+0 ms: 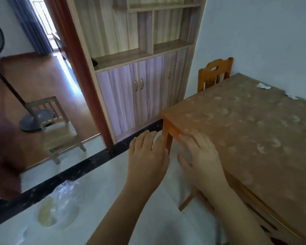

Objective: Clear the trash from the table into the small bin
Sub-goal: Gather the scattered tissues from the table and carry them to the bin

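Fingers (148, 138) of the left hand (147, 160) are spread flat and hold nothing; the fingers of the right hand (200, 156) are likewise splayed and empty. Both hands hover side by side at 6 o'clock, just off the near corner of the bench (245, 131) — the right one overlaps its edge, though contact cannot be told.

The bench runs from centre toward 3 o'clock. Two pale scraps, likely paper (263, 86), lie at its far edge, around 2 o'clock, well apart from the hands. A crumpled clear bag (64, 197) sits on the floor at 8 o'clock. No small bin can be made out; a blurred dark-red shape (4, 152) at 9 o'clock may or may not be it.

Judging by this, nothing is yet picked up — the next move calls for a long reach across the bench to pinch the thin, light scraps.
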A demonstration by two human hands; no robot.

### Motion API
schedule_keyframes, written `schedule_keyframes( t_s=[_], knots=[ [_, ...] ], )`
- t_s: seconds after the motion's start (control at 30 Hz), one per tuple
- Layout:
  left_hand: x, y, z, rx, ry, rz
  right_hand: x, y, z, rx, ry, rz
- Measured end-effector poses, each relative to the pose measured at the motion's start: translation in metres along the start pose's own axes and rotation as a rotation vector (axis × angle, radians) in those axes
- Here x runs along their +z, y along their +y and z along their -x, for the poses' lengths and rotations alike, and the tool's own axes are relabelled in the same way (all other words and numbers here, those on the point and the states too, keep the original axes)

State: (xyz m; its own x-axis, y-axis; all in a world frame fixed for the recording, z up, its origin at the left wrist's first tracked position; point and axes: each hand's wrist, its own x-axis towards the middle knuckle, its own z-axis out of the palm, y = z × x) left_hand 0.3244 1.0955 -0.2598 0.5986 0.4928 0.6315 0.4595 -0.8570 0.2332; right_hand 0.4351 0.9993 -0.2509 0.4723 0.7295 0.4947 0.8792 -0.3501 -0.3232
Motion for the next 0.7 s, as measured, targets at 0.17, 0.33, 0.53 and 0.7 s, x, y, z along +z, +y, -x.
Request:
schedule_keyframes(
  t_s=[0.17,0.33,0.53,0.7],
  knots=[
    [0.035,-0.032,-0.047,0.107,0.036,0.107,0.019,0.007,-0.039,0.096,0.014,0.051],
    [0.084,-0.056,-0.095,0.139,-0.025,0.22,0.048,0.03,-0.084,0.163,0.056,0.098],
    [0.14,-0.081,-0.172,0.211,-0.09,0.239,0.092,0.067,-0.159,0.22,0.053,0.11],
    [0.181,-0.099,-0.246,0.28,-0.145,0.224,0.115,0.091,-0.235,0.26,0.113,0.09]
  ],
)
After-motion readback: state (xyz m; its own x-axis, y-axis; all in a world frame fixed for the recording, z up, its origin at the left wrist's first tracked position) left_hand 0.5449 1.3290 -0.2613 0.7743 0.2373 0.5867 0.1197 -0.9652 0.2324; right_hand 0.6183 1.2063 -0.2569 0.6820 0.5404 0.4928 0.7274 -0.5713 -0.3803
